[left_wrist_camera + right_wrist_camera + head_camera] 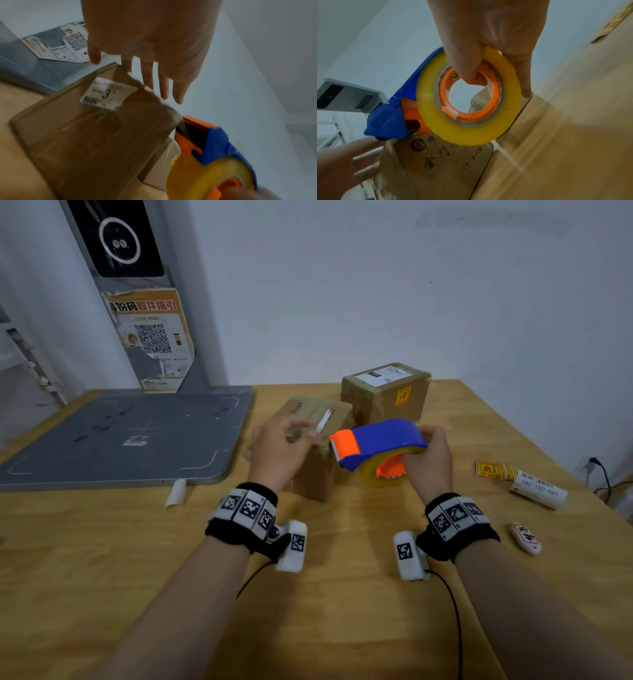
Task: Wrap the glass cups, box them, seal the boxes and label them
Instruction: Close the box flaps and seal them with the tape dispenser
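A small cardboard box [317,470] stands mid-table, tape over its top and an old white label [108,94] on it. My left hand [279,445] lies on the box's top with fingers [149,75] straight. My right hand [428,460] grips a blue and orange tape dispenser [376,445] with a yellow tape roll [467,100], thumb through the orange core. The orange cutter end [193,127] sits at the box's right top edge. A second sealed box [385,392] with a white shipping label and a yellow sticker stands behind. No glass cups show.
A grey scanner platform [123,440] with an upright post fills the table's left rear. Yellow warning stickers [493,470], a white label roll [539,489] and a small white oval object [525,537] lie at the right. A white paper strip [176,491] lies near the platform's front edge.
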### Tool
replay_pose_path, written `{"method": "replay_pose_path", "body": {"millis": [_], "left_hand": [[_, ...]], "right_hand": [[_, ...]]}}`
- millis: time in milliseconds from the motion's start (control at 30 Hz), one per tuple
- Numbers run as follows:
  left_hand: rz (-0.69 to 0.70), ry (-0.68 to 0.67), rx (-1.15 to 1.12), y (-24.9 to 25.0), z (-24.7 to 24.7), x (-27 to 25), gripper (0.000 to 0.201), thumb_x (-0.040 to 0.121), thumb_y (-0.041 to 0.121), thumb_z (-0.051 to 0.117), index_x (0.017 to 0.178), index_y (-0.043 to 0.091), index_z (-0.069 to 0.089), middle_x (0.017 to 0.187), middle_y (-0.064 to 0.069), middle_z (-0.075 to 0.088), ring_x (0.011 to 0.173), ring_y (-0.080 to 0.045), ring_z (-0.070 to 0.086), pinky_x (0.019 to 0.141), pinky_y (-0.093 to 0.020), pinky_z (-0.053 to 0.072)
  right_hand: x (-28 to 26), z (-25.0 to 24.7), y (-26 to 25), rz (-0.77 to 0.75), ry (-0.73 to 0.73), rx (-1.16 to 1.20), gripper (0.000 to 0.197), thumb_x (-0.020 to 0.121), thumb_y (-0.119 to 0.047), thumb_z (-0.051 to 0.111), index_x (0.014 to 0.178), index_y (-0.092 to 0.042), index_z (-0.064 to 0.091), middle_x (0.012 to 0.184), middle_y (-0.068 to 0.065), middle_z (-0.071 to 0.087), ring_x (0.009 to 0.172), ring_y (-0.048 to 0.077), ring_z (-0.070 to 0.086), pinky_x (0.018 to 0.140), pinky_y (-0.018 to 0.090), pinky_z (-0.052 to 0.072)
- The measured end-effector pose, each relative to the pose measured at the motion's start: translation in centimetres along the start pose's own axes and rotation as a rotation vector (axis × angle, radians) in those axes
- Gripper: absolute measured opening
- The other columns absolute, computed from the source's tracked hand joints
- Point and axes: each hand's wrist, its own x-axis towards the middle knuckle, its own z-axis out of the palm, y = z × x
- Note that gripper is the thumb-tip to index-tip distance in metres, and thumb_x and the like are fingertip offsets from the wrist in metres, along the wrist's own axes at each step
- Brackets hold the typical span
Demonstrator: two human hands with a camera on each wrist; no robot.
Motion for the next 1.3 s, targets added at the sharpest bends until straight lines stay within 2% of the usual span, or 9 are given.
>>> {"method": "replay_pose_path", "body": {"millis": [233, 500, 600, 667, 733, 800, 967, 1200, 1300], "left_hand": [[0.027, -0.054, 0.137, -0.5, 1.2, -0.9, 0.024, 0.092, 0.062, 0.059, 0.110, 0.048, 0.064, 0.142, 0.025, 0.049, 0.149, -0.007, 0.015, 0.116, -0.065, 0.008], [-0.025, -0.044, 0.150, 0.0, 1.8, -1.2, 0.038, 0.082, 0.072, 0.062, 0.110, 0.046, 0.060, 0.143, 0.023, 0.044, 0.150, -0.003, 0.007, 0.117, -0.071, 0.004], [-0.076, -0.034, 0.124, 0.8, 2.0, -1.1, 0.034, 0.082, 0.068, 0.065, 0.106, 0.045, 0.058, 0.144, 0.018, 0.045, 0.152, -0.006, 0.007, 0.117, -0.071, 0.005], [-0.095, -0.040, 0.116, 1.1, 2.0, -1.1, 0.033, 0.082, 0.066, 0.066, 0.106, 0.044, 0.058, 0.145, 0.016, 0.044, 0.152, -0.006, 0.006, 0.117, -0.070, 0.007], [-0.095, -0.040, 0.114, 1.1, 2.1, -1.1, 0.034, 0.082, 0.066, 0.065, 0.107, 0.044, 0.058, 0.145, 0.016, 0.043, 0.152, -0.006, 0.006, 0.118, -0.070, 0.007], [-0.107, -0.041, 0.107, 1.1, 2.1, -1.1, 0.035, 0.082, 0.066, 0.065, 0.107, 0.043, 0.058, 0.145, 0.016, 0.043, 0.151, -0.005, 0.006, 0.118, -0.069, 0.007], [-0.122, -0.033, 0.119, 1.2, 2.2, -1.0, 0.038, 0.081, 0.066, 0.067, 0.109, 0.042, 0.060, 0.146, 0.014, 0.043, 0.151, -0.006, 0.007, 0.119, -0.067, 0.006], [-0.127, -0.023, 0.104, 1.1, 2.6, -1.1, 0.038, 0.079, 0.066, 0.069, 0.109, 0.043, 0.061, 0.150, 0.015, 0.041, 0.152, -0.005, 0.004, 0.119, -0.069, 0.003], [-0.127, -0.002, 0.096, 1.1, 3.2, -1.2, 0.043, 0.076, 0.068, 0.069, 0.109, 0.042, 0.062, 0.151, 0.014, 0.041, 0.152, -0.004, 0.003, 0.118, -0.072, 0.004]], "right_hand": [[-0.2, -1.9, -0.5, -0.046, -0.121, -0.028, 0.044, 0.082, -0.006, 0.078, 0.114, -0.020, 0.051, 0.110, -0.003, 0.058, 0.096, 0.015, 0.060, 0.065, 0.022, 0.044], [-0.8, -5.0, -0.9, -0.086, -0.169, 0.081, 0.051, 0.079, 0.001, 0.079, 0.113, -0.021, 0.048, 0.099, -0.003, 0.064, 0.074, 0.012, 0.061, 0.058, 0.023, 0.048], [-1.6, -6.2, -1.1, -0.177, -0.251, 0.129, 0.074, 0.078, 0.007, 0.080, 0.131, -0.029, 0.041, 0.101, -0.001, 0.068, 0.065, 0.005, 0.060, 0.056, 0.021, 0.051], [-1.9, -6.9, -1.3, -0.293, -0.332, 0.142, 0.104, 0.078, 0.009, 0.080, 0.147, -0.052, 0.031, 0.114, -0.004, 0.067, 0.077, 0.005, 0.063, 0.065, 0.024, 0.056], [-1.8, -7.5, -1.5, -0.449, -0.389, 0.033, 0.115, 0.079, 0.010, 0.078, 0.149, -0.063, 0.024, 0.137, -0.013, 0.057, 0.106, -0.002, 0.059, 0.084, 0.015, 0.052], [-1.6, -7.9, -1.5, -0.598, -0.431, -0.081, 0.106, 0.079, 0.009, 0.079, 0.150, -0.055, 0.033, 0.132, -0.003, 0.056, 0.116, -0.007, 0.051, 0.095, 0.008, 0.040], [-1.2, -8.6, -1.2, -0.730, -0.462, -0.221, 0.077, 0.080, -0.002, 0.085, 0.139, -0.041, 0.055, 0.108, 0.001, 0.046, 0.102, -0.004, 0.047, 0.087, 0.006, 0.035], [-0.9, -10.1, -0.2, -0.666, -0.432, -0.281, 0.081, 0.081, 0.000, 0.083, 0.138, -0.049, 0.052, 0.107, -0.015, 0.044, 0.102, -0.005, 0.047, 0.086, 0.006, 0.036], [-1.4, -9.3, -0.9, -0.623, -0.440, -0.355, 0.084, 0.082, 0.002, 0.078, 0.137, -0.056, 0.050, 0.105, -0.014, 0.041, 0.097, -0.001, 0.047, 0.082, 0.017, 0.042]]}}
